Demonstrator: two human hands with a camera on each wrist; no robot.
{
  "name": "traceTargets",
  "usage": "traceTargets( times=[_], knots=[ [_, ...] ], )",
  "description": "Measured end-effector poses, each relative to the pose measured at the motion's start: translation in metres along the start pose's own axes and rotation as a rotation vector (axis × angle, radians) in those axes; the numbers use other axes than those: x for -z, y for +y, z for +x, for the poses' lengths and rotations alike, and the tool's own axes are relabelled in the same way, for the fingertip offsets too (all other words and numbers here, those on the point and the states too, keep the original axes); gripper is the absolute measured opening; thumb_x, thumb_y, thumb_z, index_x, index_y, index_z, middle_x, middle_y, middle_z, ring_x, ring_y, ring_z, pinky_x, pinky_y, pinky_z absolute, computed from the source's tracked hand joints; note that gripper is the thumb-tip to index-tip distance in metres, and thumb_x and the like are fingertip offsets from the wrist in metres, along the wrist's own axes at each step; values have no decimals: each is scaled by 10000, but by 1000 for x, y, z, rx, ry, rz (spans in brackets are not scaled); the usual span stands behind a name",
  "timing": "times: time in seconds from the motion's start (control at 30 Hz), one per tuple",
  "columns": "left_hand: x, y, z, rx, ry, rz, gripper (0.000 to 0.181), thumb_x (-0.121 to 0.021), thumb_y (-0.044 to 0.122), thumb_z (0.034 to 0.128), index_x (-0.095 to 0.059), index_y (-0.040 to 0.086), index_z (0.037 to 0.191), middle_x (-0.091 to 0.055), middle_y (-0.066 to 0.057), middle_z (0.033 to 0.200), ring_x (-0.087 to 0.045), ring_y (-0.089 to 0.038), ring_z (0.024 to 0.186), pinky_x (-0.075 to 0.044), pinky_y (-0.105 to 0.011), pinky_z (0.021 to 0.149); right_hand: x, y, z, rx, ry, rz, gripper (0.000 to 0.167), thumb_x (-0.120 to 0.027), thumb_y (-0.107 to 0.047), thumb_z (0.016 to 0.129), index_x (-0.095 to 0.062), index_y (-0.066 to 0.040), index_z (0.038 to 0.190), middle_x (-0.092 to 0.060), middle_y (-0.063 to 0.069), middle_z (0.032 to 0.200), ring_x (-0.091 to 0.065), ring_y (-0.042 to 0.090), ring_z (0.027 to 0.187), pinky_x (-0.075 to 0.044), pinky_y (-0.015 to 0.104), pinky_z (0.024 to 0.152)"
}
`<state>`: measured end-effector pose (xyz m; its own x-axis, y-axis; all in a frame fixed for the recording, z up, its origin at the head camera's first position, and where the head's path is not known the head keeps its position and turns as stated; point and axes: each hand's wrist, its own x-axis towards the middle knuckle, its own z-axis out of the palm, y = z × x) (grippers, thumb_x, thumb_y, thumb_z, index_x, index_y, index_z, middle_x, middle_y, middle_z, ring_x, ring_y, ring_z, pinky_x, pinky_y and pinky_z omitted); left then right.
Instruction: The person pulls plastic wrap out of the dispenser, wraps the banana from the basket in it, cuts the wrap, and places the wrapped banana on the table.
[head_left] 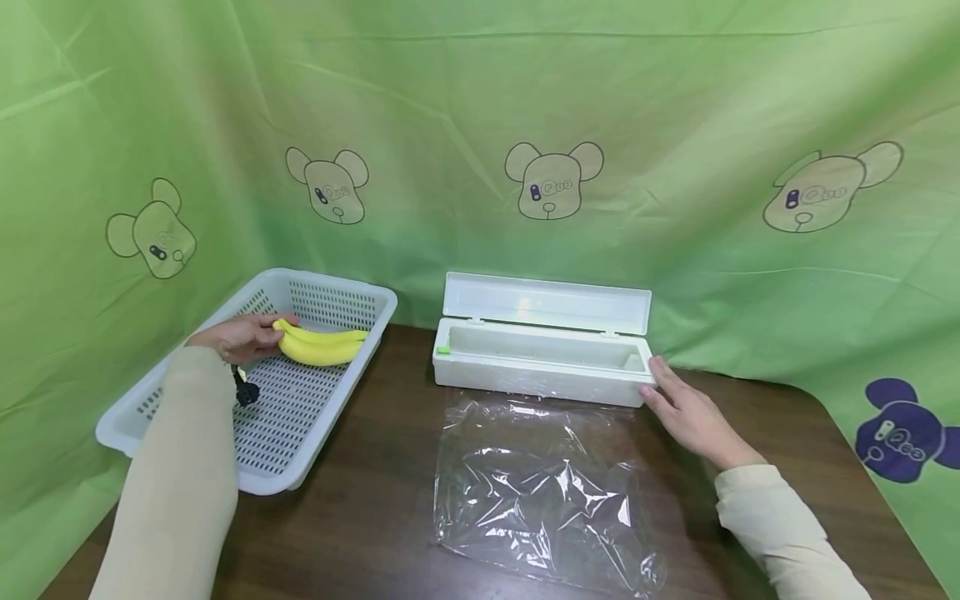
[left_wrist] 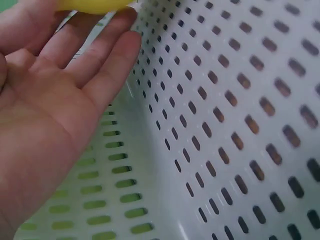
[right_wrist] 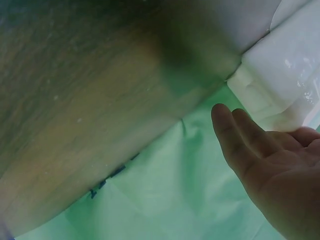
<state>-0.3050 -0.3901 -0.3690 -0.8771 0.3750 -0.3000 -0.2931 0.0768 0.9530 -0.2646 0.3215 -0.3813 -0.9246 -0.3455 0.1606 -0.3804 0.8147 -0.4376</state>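
Hands (head_left: 242, 337), bananas (head_left: 318, 346) before "Qee" curtain (head_left: 553, 187)

The table (head_left: 360, 533) looks like dark brown wood, smooth with a dull sheen. By its left edge, the basket (head_left: 264, 481) is smooth pale plastic, and the bananas (head_left: 318, 352) inside have a smooth skin with a soft sheen. Near the far edge, the box (head_left: 517, 379) and its lid (head_left: 547, 304) are white plastic, glossy in spots. Clear film (head_left: 540, 508) lies crinkled and very shiny towards the near edge. Creased, slightly satiny green cloth (head_left: 450, 100) hangs behind; the sleeves (head_left: 198, 442) are matt cloth.
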Motion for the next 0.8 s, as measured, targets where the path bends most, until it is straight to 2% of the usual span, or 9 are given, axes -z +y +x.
traceTargets(
  times=[0.13,0.27,0.33,0.43,0.5,0.57,0.7,0.8],
  knots=[
    [-4,3,-1,5,53,34,277,-529,141,1055,-579,263,1298,-489,48,1257,-587,-92,1071,-393,-408,1105,-1,0,0,-3,1,6,672,-436,-375,1093,-214,50,1563,-196,295,1590,-237,546,1408,-241,676,1089],
    [-10,6,1,-17,78,-38,403,-508,111,1060,-461,179,1455,-415,-54,1324,-619,-141,1065,-386,-501,1087,-1,1,0,-2,12,4,667,-438,-372,1092,-222,51,1561,-218,301,1582,-252,550,1401,-249,677,1084],
    [-12,7,3,-24,100,-84,455,-482,83,1066,-383,109,1509,-383,-98,1345,-641,-173,1042,-422,-486,1056,-2,1,-1,-4,17,5,664,-440,-371,1092,-227,50,1559,-229,300,1579,-261,553,1396,-254,677,1082],
    [-15,10,5,-48,126,-99,531,-451,65,1074,-252,31,1565,-359,-136,1361,-660,-202,1016,-465,-448,1015,-2,0,-1,-8,26,8,661,-439,-372,1092,-230,43,1561,-247,298,1574,-281,566,1379,-263,680,1075],
    [-17,12,6,-62,149,-68,551,-436,62,1078,-205,10,1576,-361,-160,1369,-669,-200,998,-486,-428,995,-3,0,-1,-11,30,11,659,-439,-373,1091,-233,41,1561,-256,297,1571,-290,574,1370,-267,682,1070],
    [-19,16,5,-74,168,-27,565,-435,69,1081,-184,-3,1582,-429,-138,1329,-683,-192,982,-498,-414,984,-3,0,-1,-11,33,12,656,-438,-372,1091,-235,38,1561,-263,297,1569,-299,581,1360,-273,685,1065],
    [-22,24,3,-87,184,30,552,-448,80,1080,-211,-21,1568,-545,-72,1224,-696,-178,964,-514,-400,972,-4,1,-1,-10,39,15,652,-441,-368,1091,-244,43,1558,-269,297,1567,-299,580,1361,-273,684,1065],
    [-23,27,0,-102,179,33,494,-485,81,1068,-318,-5,1525,-559,-47,1184,-694,-187,961,-515,-408,972,-3,1,-1,-19,35,18,656,-440,-374,1091,-240,38,1560,-262,292,1572,-290,577,1368,-266,682,1072]
  ],
)
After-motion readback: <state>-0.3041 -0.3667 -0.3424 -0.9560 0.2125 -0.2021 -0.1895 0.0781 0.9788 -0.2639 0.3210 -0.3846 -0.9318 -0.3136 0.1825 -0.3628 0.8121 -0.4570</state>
